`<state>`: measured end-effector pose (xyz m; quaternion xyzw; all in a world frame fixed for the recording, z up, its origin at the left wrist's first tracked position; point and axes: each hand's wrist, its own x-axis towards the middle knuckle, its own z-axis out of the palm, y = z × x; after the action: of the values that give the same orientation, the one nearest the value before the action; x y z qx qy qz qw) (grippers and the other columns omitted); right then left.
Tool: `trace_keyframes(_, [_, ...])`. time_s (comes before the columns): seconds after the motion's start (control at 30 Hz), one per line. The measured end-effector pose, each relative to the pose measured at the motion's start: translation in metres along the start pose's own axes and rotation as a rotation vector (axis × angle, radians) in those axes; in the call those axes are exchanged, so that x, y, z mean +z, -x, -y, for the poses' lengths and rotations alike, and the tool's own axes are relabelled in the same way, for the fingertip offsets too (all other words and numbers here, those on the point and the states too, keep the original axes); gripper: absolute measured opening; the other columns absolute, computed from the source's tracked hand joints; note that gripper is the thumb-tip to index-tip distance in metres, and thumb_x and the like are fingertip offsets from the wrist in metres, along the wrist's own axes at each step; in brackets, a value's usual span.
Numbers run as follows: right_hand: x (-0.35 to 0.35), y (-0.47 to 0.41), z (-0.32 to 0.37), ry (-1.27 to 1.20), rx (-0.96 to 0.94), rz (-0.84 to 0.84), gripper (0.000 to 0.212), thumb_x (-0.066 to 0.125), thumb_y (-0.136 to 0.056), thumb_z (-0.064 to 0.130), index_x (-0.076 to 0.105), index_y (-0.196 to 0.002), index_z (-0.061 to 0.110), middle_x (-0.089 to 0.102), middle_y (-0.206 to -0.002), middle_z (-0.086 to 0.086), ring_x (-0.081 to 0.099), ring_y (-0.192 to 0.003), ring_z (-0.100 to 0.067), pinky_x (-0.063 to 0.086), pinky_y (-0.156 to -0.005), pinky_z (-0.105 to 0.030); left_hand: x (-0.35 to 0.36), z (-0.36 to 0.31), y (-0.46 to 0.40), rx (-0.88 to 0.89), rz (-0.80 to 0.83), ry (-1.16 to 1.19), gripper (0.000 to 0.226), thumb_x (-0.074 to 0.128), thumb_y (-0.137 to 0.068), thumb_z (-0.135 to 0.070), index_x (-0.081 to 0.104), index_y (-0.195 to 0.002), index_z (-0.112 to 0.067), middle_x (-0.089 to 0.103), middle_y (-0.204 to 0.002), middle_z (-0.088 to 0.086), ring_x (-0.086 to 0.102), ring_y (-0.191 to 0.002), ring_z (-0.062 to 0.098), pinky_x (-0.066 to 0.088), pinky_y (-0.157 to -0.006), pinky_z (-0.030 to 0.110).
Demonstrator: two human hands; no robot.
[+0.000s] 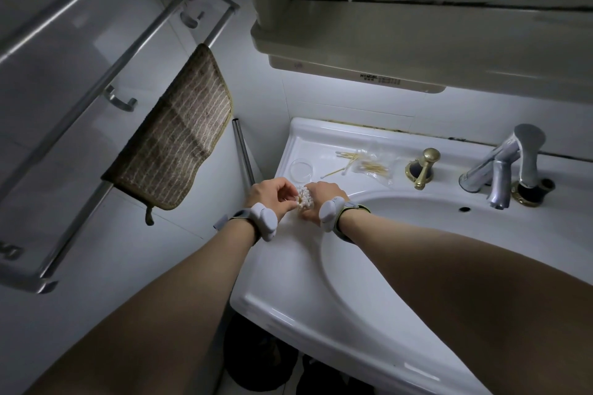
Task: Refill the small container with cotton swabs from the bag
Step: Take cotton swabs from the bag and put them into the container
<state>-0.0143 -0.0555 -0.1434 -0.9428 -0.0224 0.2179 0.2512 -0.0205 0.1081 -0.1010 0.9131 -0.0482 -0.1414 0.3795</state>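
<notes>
Your right hand (322, 194) grips container (304, 202) steady; left hand (272, 192) pinches swabs (304, 195) upright. Lid (301, 167), bag (373, 165) parked behind, within reach.

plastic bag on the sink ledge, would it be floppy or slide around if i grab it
The plastic bag looks thin, clear and crumpled, so probably floppy and light. Few swabs remain inside, so it would likely slide on the glossy sink. Loose swabs beside it may roll.
</notes>
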Motion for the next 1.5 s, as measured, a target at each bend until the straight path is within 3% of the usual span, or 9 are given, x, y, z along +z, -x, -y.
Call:
trace_keyframes(0.1, [0.000, 0.000, -0.001, 0.009, -0.013, -0.001, 0.018, 0.067, -0.077, 0.036, 0.060, -0.088, 0.024, 0.058, -0.073, 0.004, 0.055, -0.063, -0.016, 0.034, -0.048, -0.023, 0.003, -0.001, -0.004, -0.045, -0.020, -0.038, 0.017, 0.082, -0.069, -0.015, 0.070, -0.075, -0.025, 0.070, -0.068, -0.014, 0.063, -0.064, 0.002, 0.046, -0.063, 0.006])
trace_keyframes(0.23, [-0.002, 0.001, 0.000, 0.023, -0.029, 0.006, 0.017, 0.068, -0.078, 0.037, 0.058, -0.085, 0.025, 0.059, -0.074, 0.003, 0.057, -0.067, -0.019, 0.033, -0.049, -0.023, 0.003, -0.005, -0.010, -0.188, 0.003, 0.047, 0.020, 0.085, -0.065, -0.013, 0.068, -0.068, -0.023, 0.070, -0.066, -0.010, 0.063, -0.062, 0.009, 0.054, -0.067, 0.020])
trace_keyframes(0.33, [-0.004, 0.001, 0.001, 0.014, -0.016, 0.015, 0.017, 0.068, -0.077, 0.039, 0.055, -0.080, 0.027, 0.056, -0.071, 0.006, 0.054, -0.063, -0.015, 0.032, -0.048, -0.022, 0.003, -0.005, -0.008, -0.189, 0.047, 0.137, 0.024, 0.079, -0.070, -0.003, 0.064, -0.083, -0.016, 0.066, -0.072, 0.000, 0.060, -0.061, 0.013, 0.058, -0.064, 0.026])
trace_keyframes(0.43, [-0.004, 0.001, 0.002, 0.020, -0.006, 0.015, 0.019, 0.066, -0.076, 0.040, 0.052, -0.076, 0.027, 0.055, -0.069, 0.007, 0.050, -0.059, -0.011, 0.031, -0.048, -0.022, -0.001, -0.002, -0.002, -0.140, 0.115, 0.216, 0.032, 0.075, -0.075, -0.003, 0.058, -0.100, -0.016, 0.061, -0.089, 0.006, 0.056, -0.067, 0.011, 0.052, -0.055, 0.016])
trace_keyframes(0.63, [-0.004, 0.003, 0.003, -0.011, 0.007, 0.016, 0.018, 0.067, -0.075, 0.040, 0.054, -0.079, 0.028, 0.056, -0.070, 0.008, 0.050, -0.059, -0.009, 0.032, -0.048, -0.022, -0.002, 0.004, 0.000, -0.152, 0.150, 0.353, 0.042, 0.089, -0.069, -0.020, 0.060, -0.099, -0.017, 0.059, -0.086, 0.004, 0.061, -0.070, 0.014, 0.061, -0.071, 0.031])
trace_keyframes(0.77, [-0.005, 0.006, 0.004, -0.007, 0.012, 0.022, 0.020, 0.067, -0.074, 0.039, 0.056, -0.083, 0.025, 0.056, -0.073, 0.006, 0.054, -0.065, -0.016, 0.033, -0.050, -0.024, 0.006, 0.009, -0.005, -0.143, 0.069, 0.261, 0.037, 0.086, -0.073, -0.020, 0.055, -0.092, -0.014, 0.055, -0.079, 0.005, 0.058, -0.061, 0.018, 0.056, -0.062, 0.029])
trace_keyframes(0.97, [-0.009, 0.009, 0.005, -0.030, 0.023, 0.045, 0.024, 0.065, -0.075, 0.034, 0.060, -0.094, 0.021, 0.061, -0.084, 0.000, 0.058, -0.076, -0.024, 0.037, -0.057, -0.026, 0.017, 0.007, -0.015, -0.184, 0.014, 0.157, 0.045, 0.090, -0.065, -0.030, 0.049, -0.081, -0.021, 0.054, -0.073, 0.000, 0.054, -0.066, 0.023, 0.052, -0.067, 0.037])
trace_keyframes(1.27, [-0.015, 0.014, 0.011, 0.028, 0.004, 0.043, 0.024, 0.068, -0.082, 0.037, 0.062, -0.098, 0.021, 0.068, -0.096, -0.004, 0.059, -0.081, -0.024, 0.044, -0.068, -0.027, 0.007, -0.002, -0.015, -0.324, 0.062, 0.480, 0.048, 0.077, -0.079, -0.046, 0.048, -0.096, -0.011, 0.059, -0.075, 0.008, 0.060, -0.057, 0.022, 0.060, -0.067, 0.039])
trace_keyframes(1.5, [-0.021, 0.020, 0.014, 0.003, -0.007, 0.063, 0.025, 0.068, -0.083, 0.033, 0.065, -0.102, 0.018, 0.069, -0.098, -0.005, 0.063, -0.089, -0.027, 0.048, -0.073, -0.029, 0.016, -0.008, -0.018, -0.332, 0.053, 0.389, 0.037, 0.079, -0.082, -0.022, 0.044, -0.085, -0.011, 0.055, -0.086, 0.018, 0.053, -0.062, 0.027, 0.052, -0.064, 0.041])
